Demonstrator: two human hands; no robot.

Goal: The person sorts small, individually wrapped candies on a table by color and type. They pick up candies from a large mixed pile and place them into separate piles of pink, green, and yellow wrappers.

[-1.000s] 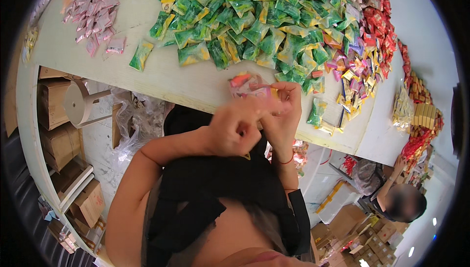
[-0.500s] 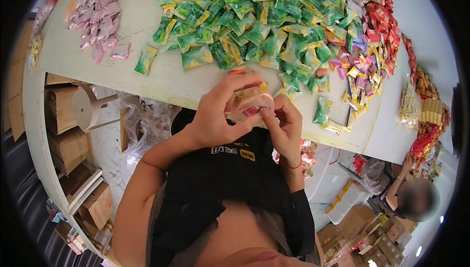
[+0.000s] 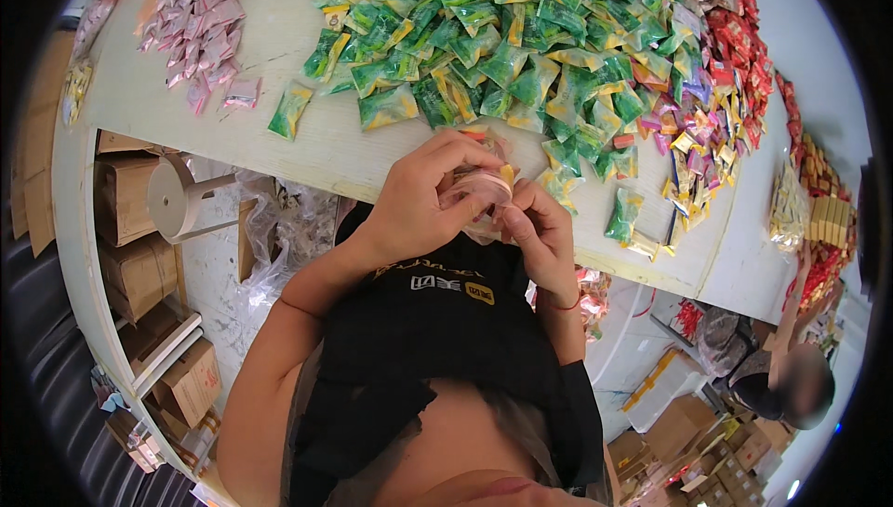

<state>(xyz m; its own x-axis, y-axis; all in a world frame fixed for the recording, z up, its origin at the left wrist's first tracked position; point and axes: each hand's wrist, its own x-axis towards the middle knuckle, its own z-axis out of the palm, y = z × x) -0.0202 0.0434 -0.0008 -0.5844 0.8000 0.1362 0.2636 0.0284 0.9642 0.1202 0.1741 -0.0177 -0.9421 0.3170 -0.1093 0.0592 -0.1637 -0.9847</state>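
Above my lap, at the near edge of the table, both hands hold a clear plastic container (image 3: 484, 187) with a rounded rim. Small coloured packets seem to show through it. It may be a tub or a stiff bag; its exact kind is partly hidden by my fingers. My left hand (image 3: 423, 193) curls round its side and top. At its lower right edge, my right hand (image 3: 539, 235) pinches the plastic between thumb and fingers. Just beyond lies a big heap of green-and-yellow wrapped packets (image 3: 507, 51).
Pink packets (image 3: 209, 42) are piled at the far left; red packets (image 3: 739, 37) and mixed purple-and-gold ones (image 3: 698, 144) lie right. Cardboard boxes (image 3: 139, 274) sit on shelves beneath the pale table (image 3: 214, 144). A co-worker (image 3: 767, 381) is at the lower right.
My hands have closed in around the clear container, and its open rim has turned and now shows less. The co-worker's arm at right has moved. The whole view has shifted slightly.
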